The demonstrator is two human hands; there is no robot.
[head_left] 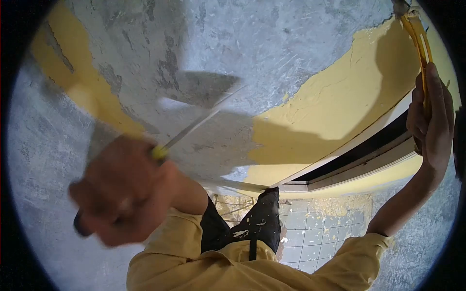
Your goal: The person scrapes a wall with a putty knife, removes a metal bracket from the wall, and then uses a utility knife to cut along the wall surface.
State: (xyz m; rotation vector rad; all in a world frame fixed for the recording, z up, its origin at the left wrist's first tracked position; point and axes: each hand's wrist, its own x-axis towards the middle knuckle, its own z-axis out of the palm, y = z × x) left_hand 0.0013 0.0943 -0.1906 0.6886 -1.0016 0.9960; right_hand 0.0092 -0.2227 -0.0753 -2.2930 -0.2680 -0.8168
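Note:
Blurred by motion, my left hand [124, 191] is closed around the handle of a screwdriver-like tool [191, 127] with a yellow collar and a long thin metal shaft. The shaft points up and right across the grey scraped wall [233, 43]; whether its tip touches the wall I cannot tell. At the far right, my right hand [434, 109] is raised and closed on a yellow-orange tool or strip [421, 41]. Its upper end is close to a dark hole at the top of the wall. What the fingers cover is hidden.
Peeling yellow paint [335, 97] covers part of the wall. A recessed frame [359, 167] with a dark opening runs along the lower right. Below lies a tiled floor [315, 233] scattered with paint flakes. Metal bars [235, 208] show beside my legs.

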